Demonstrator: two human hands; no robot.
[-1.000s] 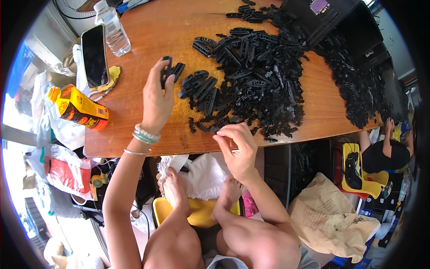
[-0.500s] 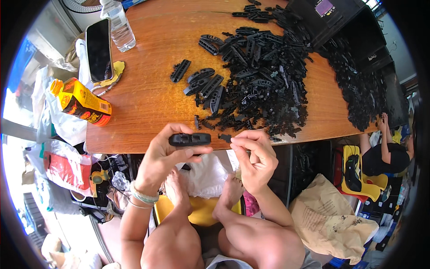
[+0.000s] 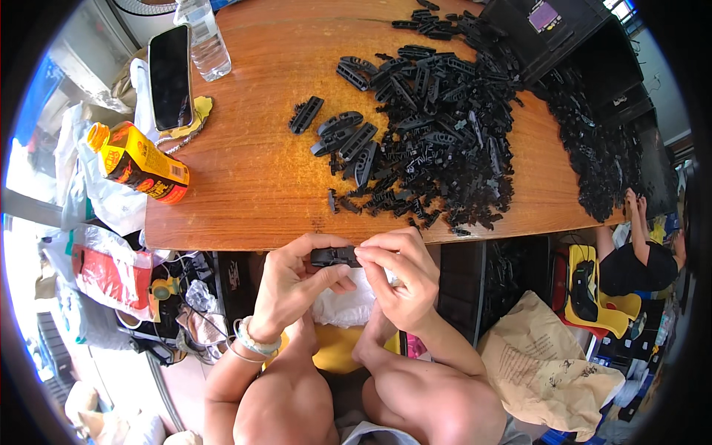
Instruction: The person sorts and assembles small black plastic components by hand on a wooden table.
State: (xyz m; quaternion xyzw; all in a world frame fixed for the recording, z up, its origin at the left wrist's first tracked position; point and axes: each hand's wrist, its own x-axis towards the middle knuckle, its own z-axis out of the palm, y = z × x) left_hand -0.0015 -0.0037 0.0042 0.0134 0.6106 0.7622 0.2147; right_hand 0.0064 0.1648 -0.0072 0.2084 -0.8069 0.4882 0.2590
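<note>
Just off the table's front edge, my left hand [image 3: 302,280] grips an elongated black plastic part [image 3: 332,257] between thumb and fingers. My right hand [image 3: 403,276] meets it at its right end, thumb and fingertips pinched together. The small black plastic piece in that pinch is mostly hidden by the fingers, so I cannot tell whether it sits in the long part. On the table lies a heap of similar black plastic parts [image 3: 437,141], long slotted ones mixed with small clips. Several long parts [image 3: 359,141] rest apart at the heap's left side.
On the wooden table [image 3: 245,170] stand a yellow-and-black bottle [image 3: 141,167], a phone [image 3: 170,78] and a clear water bottle [image 3: 208,44]. Black crates [image 3: 541,37] and another dark heap [image 3: 597,159] lie right, near a person [image 3: 645,256]. A brown paper bag [image 3: 545,363] sits lower right.
Both hands have come together slightly lower, below the table edge. The small piece in my right fingers, apart from the long part before, is now brought against its right end.
</note>
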